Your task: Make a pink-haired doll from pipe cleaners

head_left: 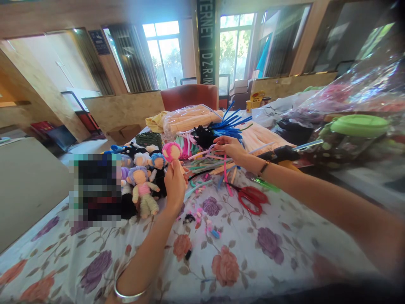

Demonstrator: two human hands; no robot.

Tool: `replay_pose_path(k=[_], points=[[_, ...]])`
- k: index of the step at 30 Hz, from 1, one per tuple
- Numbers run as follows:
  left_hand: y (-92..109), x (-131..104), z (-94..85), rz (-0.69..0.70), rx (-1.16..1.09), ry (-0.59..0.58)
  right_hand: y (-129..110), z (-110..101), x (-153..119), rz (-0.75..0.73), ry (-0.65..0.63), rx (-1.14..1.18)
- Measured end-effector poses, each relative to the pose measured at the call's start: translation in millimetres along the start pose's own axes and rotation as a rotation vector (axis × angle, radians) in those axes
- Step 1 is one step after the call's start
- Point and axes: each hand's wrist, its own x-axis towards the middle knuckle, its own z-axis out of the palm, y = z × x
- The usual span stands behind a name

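Your left hand (175, 185) held the pink-haired doll (172, 153) upright above the tabletop (139, 249), its fingers wrapped around the body below the head. The fingers of your right hand (229, 148) were narrow, drawn together on a pale lilac stem (210, 150); the exact pinch was too small to make out. That stem lay among many others, so a pull on it could have dragged neighbours along or bent it, if their fuzzy lengths had caught on each other.

The worst risk, I judged, sat by your right wrist: what looked like a glue gun (278, 155) lay just beside it, with a clear stick jutting from it. You could have knocked it, or been burned had it been hot, by drawing that arm back carelessly; its heat could not be seen. The red-handled scissors (252, 200) lay near your right forearm, blades towards the bright pink stem (228, 175), so a sweeping sleeve-less arm could have brushed them.

On your left, the finished-looking dolls (144, 192) stood crowded close to your left hand, and a sideways swing could have toppled them. Too tight a squeeze could also have flattened the doll you held.
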Motion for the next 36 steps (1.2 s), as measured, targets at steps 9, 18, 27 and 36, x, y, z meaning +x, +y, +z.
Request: replay_pose_path(k=[9, 18, 27, 36], points=[[7, -3, 1.6, -0.078, -0.133, -0.108, -8, 13, 17, 0.083, 0.044, 0.315], [5, -1, 0.9, -0.065, -0.187, -0.126, -27, 13, 14, 0.143, -0.04, 0.361], [0, 3, 3.2, -0.134, -0.243, -0.157, -19, 1, -1, 0.282, -0.117, 0.259], [-7, -2, 8.1, -0.051, -0.124, -0.27, -2, 0, -8, 0.327, -0.074, 0.24]])
